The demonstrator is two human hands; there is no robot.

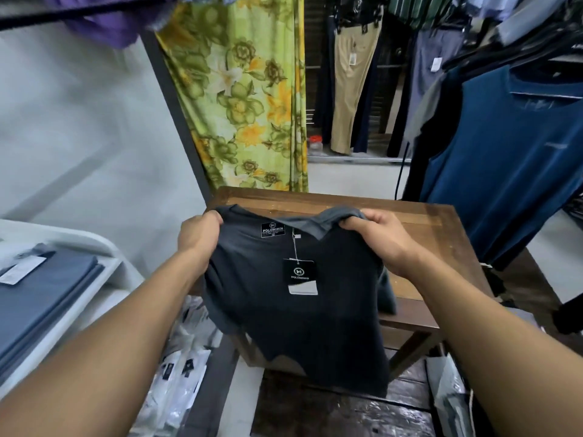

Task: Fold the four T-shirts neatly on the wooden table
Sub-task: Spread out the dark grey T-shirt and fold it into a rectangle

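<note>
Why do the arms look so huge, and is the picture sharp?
Head view: the wide-angle lens stretches the forearms toward the bottom corners and tilts the dark post; the dark T-shirt shows little fold detail, its hang tag reads sharp; plastic on the floor glares; the purple garment top left blurs.

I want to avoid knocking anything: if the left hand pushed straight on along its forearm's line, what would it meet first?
Apart from the T-shirt the left hand grips, probably the far left corner of the wooden table; if it passes above that, the floral curtain. Depth is unclear.
</note>
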